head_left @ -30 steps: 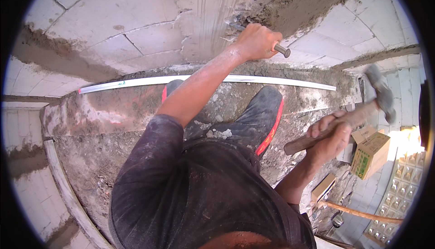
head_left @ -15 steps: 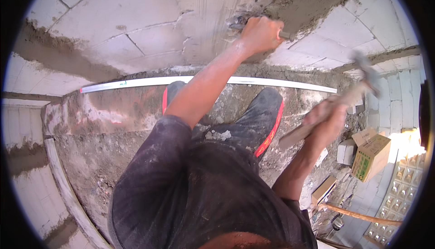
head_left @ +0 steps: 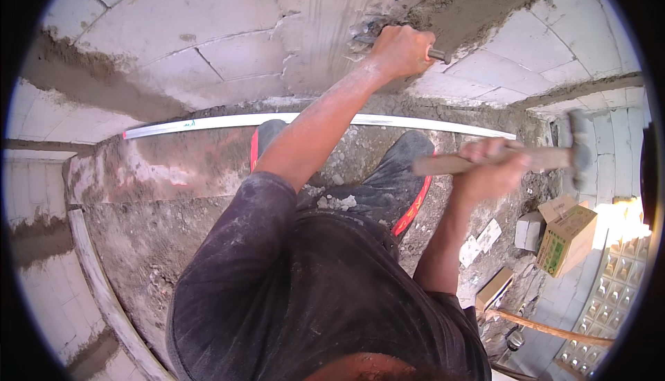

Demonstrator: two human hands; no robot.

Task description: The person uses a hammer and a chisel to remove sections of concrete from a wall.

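Work at a block wall (head_left: 187, 7), seen from above. 2 cardboard containers lie at the right. The larger, an open box (head_left: 568, 239), has its flaps raised; its contents cannot be made out. Just beside it, on its left, sits a white block (head_left: 530, 232). Nearer the person is a smaller, low carton (head_left: 494, 289), its contents likewise indistinct. A wooden stick (head_left: 551, 327) runs rightward from just beside the carton, with a shiny metal object (head_left: 515, 340) below it and a panel of glass blocks (head_left: 609, 287) farther right. Pale flat pieces (head_left: 489, 236) lie on the rubble-strewn floor (head_left: 173, 242). A long white bar (head_left: 222, 124) extends along the foot of the wall, partly hidden by the left forearm (head_left: 325, 128). The 2 hands are well apart. The left hand (head_left: 402, 53) is closed around a metal chisel (head_left: 440, 56) at the wall, its butt facing right; the far end is hard to distinguish against a rough hollow (head_left: 368, 29). The right hand (head_left: 490, 173) grips the wooden handle of a hammer (head_left: 551, 158), whose blurred head points right, above the open box.
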